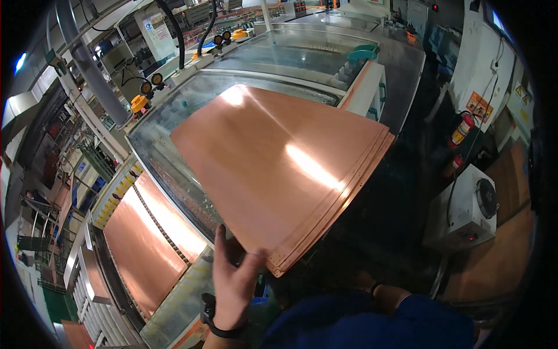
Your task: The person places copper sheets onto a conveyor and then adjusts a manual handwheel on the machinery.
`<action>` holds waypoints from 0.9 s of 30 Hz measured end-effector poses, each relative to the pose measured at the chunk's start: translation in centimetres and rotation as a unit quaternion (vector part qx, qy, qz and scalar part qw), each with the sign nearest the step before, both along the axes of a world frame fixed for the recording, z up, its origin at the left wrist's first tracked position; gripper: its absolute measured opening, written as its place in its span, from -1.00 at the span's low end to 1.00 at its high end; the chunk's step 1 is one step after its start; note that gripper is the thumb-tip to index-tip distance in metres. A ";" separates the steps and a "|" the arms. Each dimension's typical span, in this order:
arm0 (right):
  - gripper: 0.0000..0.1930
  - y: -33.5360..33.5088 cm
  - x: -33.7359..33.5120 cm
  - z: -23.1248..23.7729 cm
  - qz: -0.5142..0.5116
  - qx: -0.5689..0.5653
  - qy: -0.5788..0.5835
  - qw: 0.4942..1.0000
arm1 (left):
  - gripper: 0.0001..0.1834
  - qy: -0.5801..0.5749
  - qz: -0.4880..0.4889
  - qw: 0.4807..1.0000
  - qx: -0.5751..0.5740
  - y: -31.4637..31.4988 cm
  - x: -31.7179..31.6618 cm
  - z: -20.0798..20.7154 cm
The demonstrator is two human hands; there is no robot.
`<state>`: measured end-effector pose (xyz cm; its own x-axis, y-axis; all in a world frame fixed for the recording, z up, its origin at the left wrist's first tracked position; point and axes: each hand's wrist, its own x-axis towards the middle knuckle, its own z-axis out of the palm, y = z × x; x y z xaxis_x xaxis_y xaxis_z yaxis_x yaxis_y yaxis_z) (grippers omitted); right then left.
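A stack of several thin copper-coloured sheets [250, 157] lies at a slant over the machine's transparent cover, its layers fanned a little along the right edge. My left hand [235, 282], with a black watch on the wrist, is at the near corner of the stack. Its thumb and a finger are spread apart and touch the stack's edge; the other fingers are mostly hidden. Low in the dark at the right, close to my body, my right hand [365, 281] shows only in part, with a dark band at the wrist. Its fingers cannot be made out.
On the left, more copper sheets [139, 250] lie on the conveyor beside rollers [99, 320]. The wet machine cover [165, 125] extends under the stack, with a green handle [363, 52] behind. A white fan unit [462, 209] and a fire extinguisher [462, 129] are at the right.
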<state>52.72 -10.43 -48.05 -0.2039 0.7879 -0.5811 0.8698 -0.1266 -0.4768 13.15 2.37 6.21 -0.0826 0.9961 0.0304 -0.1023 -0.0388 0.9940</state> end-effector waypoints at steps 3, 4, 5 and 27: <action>-0.76 0.4 0.3 0.9 0.110 0.090 -0.062 0.988 | -0.57 -0.067 0.077 0.990 -0.098 0.9 -2.8 0.3; -0.77 1.1 0.1 1.6 0.188 0.152 -0.103 0.965 | -0.70 -0.095 0.077 0.988 -0.094 1.0 -5.0 -1.0; -0.78 1.9 0.0 2.2 0.235 0.153 -0.129 0.951 | -0.81 -0.159 0.122 0.975 -0.098 1.3 -5.6 -1.1; -0.73 5.3 -1.1 -16.5 -0.041 0.199 0.311 0.929 | -0.61 -0.215 0.129 0.968 0.024 -2.4 -7.1 2.3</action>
<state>51.62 -5.09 -64.56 -0.3332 0.9423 -0.0309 0.4057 0.1137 -0.9069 6.04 -0.04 8.47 -0.3433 0.9391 -0.0166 -0.4866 -0.1627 0.8583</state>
